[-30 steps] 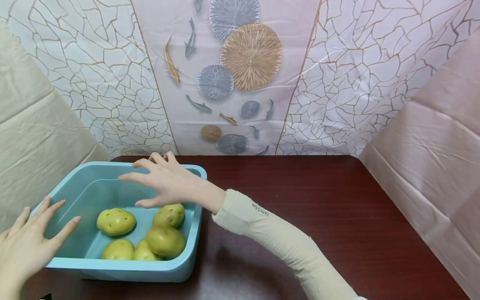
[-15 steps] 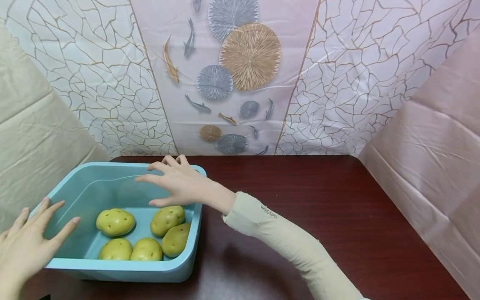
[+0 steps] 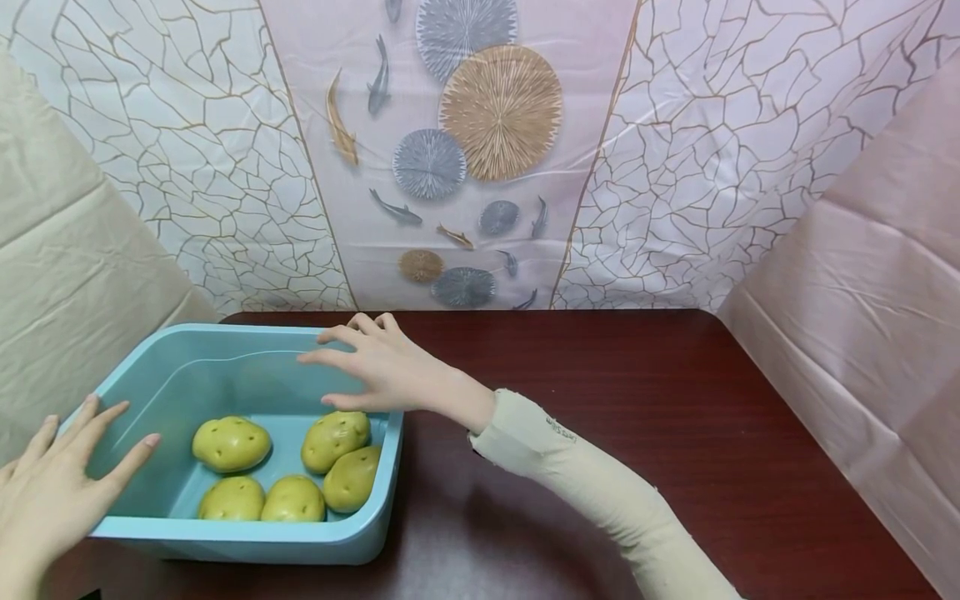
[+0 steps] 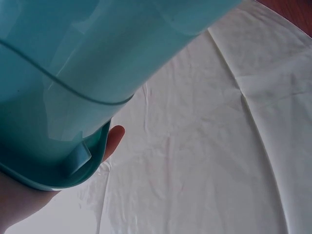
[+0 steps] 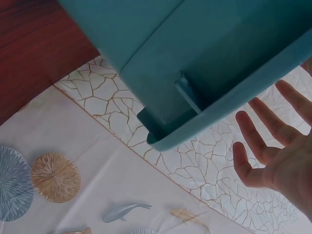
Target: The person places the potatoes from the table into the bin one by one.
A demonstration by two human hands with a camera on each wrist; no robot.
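A light-blue plastic tub (image 3: 225, 528) stands at the left of the table, with several yellow-green potatoes on its floor. One potato (image 3: 231, 444) lies apart on the left; another potato (image 3: 351, 479) leans by the right wall. My left hand (image 3: 56, 492) rests on the tub's left rim with fingers spread; the left wrist view shows a fingertip (image 4: 114, 141) past the tub's edge. Over the tub's back right corner hovers my right hand (image 3: 382, 367), its fingers spread and holding nothing. In the right wrist view, the right hand (image 5: 287, 156) is above the rim, its palm bare.
The dark red wooden table (image 3: 600, 433) extends right of the tub. A patterned cloth (image 3: 495, 167) hangs behind it, with a beige cloth (image 3: 82, 217) on the left and a pinkish cloth (image 3: 862, 292) on the right.
A blurred potato on top of the others has settled by the tub's right wall, and the front potatoes shifted slightly. My empty right hand has moved right. The left hand stays put.
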